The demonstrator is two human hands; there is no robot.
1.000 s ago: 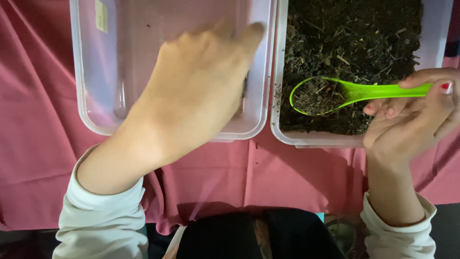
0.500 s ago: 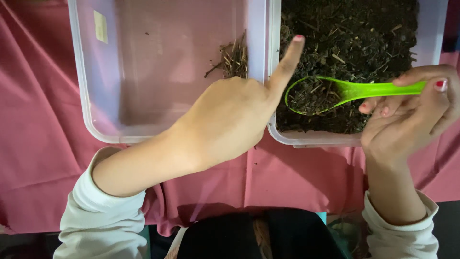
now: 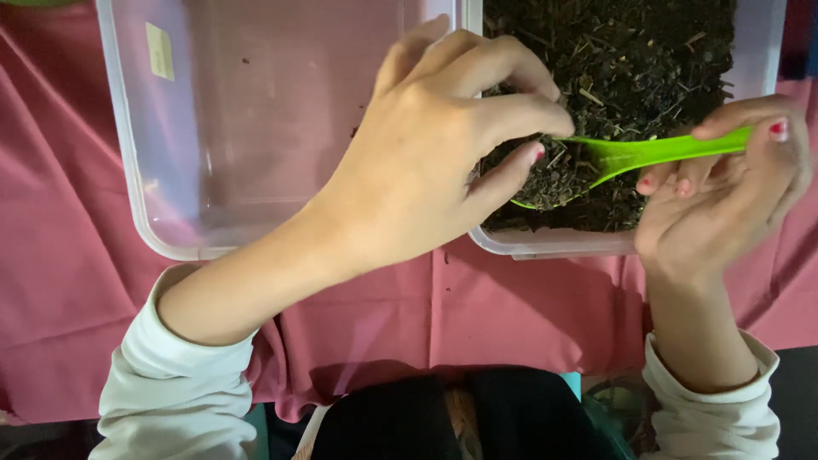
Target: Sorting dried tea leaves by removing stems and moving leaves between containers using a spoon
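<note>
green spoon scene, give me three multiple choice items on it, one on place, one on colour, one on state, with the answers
1. Where is the bowl of the green spoon?
A. Over the dark dried plant matter in the right-hand container
B. In the left-hand container
C. On the cloth

2. What colour is the cloth under the containers?
A. Blue
B. Pink-red
C. White

3. What state is the left-hand container in?
A. Heaped full
B. Covered with a lid
C. Nearly empty

Answers:
1. A, the spoon's bowl sits above the dark matter inside the right-hand container, held by the right hand.
2. B, pink-red folds show around and between both containers.
3. C, its clear bottom shows through, with only a few specks; the left hand reaches across its corner to pinch at the spoon's load.
</note>
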